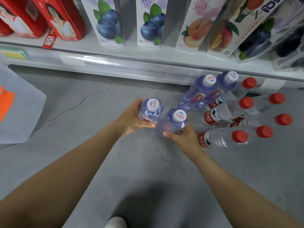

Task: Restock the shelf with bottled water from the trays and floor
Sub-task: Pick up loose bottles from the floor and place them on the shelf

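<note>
While the left hand curls round 1 violet-tinted bottle with a white printed cap at frame centre, the right hand grips a second bottle just beside it, over the cracked grey floor. 2 matching bottles stand right of centre, against 6 red-capped bottles. Juice cartons line the shelf across the top.

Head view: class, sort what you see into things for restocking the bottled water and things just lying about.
Job: left hand gripping left bottle; right hand gripping right bottle; two white-capped floor bottles; red-capped bottles; shelf.
Lying about: juice cartons; red packs; translucent bin; shoe.
</note>
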Demonstrator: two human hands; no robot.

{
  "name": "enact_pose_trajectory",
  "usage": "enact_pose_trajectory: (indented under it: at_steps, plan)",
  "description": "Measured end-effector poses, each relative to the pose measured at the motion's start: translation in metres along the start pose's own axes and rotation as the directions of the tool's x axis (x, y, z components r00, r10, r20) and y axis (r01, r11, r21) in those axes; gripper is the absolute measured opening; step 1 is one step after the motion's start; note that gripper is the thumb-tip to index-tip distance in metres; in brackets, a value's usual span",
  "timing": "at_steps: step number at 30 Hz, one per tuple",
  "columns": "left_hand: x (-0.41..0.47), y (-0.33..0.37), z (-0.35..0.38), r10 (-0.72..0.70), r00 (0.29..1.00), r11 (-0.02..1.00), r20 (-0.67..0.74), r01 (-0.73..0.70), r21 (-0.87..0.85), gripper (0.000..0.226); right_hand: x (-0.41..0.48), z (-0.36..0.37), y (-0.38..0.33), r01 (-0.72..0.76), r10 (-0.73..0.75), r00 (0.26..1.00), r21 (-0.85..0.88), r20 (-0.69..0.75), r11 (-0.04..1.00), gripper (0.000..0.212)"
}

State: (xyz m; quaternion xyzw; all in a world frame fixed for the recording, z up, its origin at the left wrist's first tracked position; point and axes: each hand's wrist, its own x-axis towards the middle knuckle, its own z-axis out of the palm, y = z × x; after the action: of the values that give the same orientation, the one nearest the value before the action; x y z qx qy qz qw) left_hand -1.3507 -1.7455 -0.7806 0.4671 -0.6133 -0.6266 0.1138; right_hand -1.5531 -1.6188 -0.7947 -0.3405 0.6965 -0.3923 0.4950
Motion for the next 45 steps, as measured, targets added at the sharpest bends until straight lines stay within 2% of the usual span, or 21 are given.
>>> enact_pose_trajectory:
  at_steps: [5, 7, 9, 14, 17, 21, 24, 28, 32, 36, 38, 40, 43, 45]
  plan:
    - [0.009, 0.002, 0.007, 0.006, 0.999, 1.000, -0.036, -0.005, 0.028, 0.071, 0.001, -0.002, 0.003, -0.020, 0.016, 0.999, 0.094, 0.041, 0.995, 0.070]
    - [0.013, 0.005, 0.005, 0.000, 0.999, 1.000, -0.042, 0.000, 0.015, 0.080, -0.001, -0.004, 0.000, -0.064, 0.053, 0.995, 0.143, 0.085, 0.988, 0.068]
    - [0.010, 0.007, 0.003, -0.056, 0.997, 0.995, -0.053, 0.051, -0.088, 0.086, -0.009, -0.006, -0.004, -0.116, 0.094, 0.989, 0.199, 0.114, 0.973, 0.057]
    - [-0.045, 0.021, 0.014, -0.197, 0.975, 0.945, -0.102, 0.161, -0.283, 0.084, -0.058, 0.001, -0.017, -0.235, 0.192, 0.970, 0.372, 0.148, 0.898, 0.047]
    - [-0.086, 0.039, 0.024, -0.321, 0.941, 0.893, -0.112, 0.261, -0.366, 0.073, -0.096, 0.003, -0.039, -0.281, 0.238, 0.959, 0.438, 0.153, 0.854, 0.039]
    - [-0.145, 0.086, 0.032, -0.449, 0.887, 0.794, -0.108, 0.340, -0.504, 0.056, -0.149, -0.001, -0.084, -0.321, 0.276, 0.947, 0.478, 0.163, 0.818, 0.066]
    - [-0.190, 0.138, 0.026, -0.479, 0.872, 0.754, -0.097, 0.352, -0.554, 0.060, -0.186, -0.008, -0.128, -0.369, 0.303, 0.929, 0.485, 0.211, 0.793, 0.071]
    - [-0.242, 0.217, 0.006, -0.506, 0.855, 0.751, -0.113, 0.372, -0.546, 0.067, -0.227, -0.019, -0.199, -0.414, 0.341, 0.910, 0.469, 0.236, 0.780, 0.080]
    - [-0.280, 0.299, -0.022, -0.491, 0.864, 0.761, -0.115, 0.361, -0.538, 0.070, -0.255, -0.032, -0.287, -0.418, 0.330, 0.907, 0.459, 0.263, 0.784, 0.075]
    - [-0.312, 0.391, -0.052, -0.436, 0.886, 0.787, -0.161, 0.287, -0.546, 0.062, -0.277, -0.048, -0.383, -0.328, 0.234, 0.940, 0.468, 0.247, 0.821, 0.088]
    - [-0.329, 0.439, -0.066, -0.362, 0.917, 0.823, -0.168, 0.229, -0.520, 0.060, -0.288, -0.057, -0.429, -0.290, 0.189, 0.949, 0.466, 0.252, 0.836, 0.084]
    - [-0.347, 0.487, -0.079, -0.291, 0.936, 0.850, -0.196, 0.159, -0.502, 0.048, -0.298, -0.070, -0.474, -0.257, 0.145, 0.954, 0.469, 0.261, 0.845, 0.073]
    - [-0.375, 0.555, -0.098, -0.224, 0.934, 0.845, -0.278, 0.045, -0.532, 0.039, -0.318, -0.090, -0.548, -0.181, 0.081, 0.968, 0.433, 0.239, 0.883, 0.082]
    - [-0.395, 0.602, -0.108, -0.172, 0.932, 0.845, -0.320, -0.027, -0.533, 0.040, -0.331, -0.106, -0.594, -0.118, 0.019, 0.973, 0.426, 0.228, 0.897, 0.075]
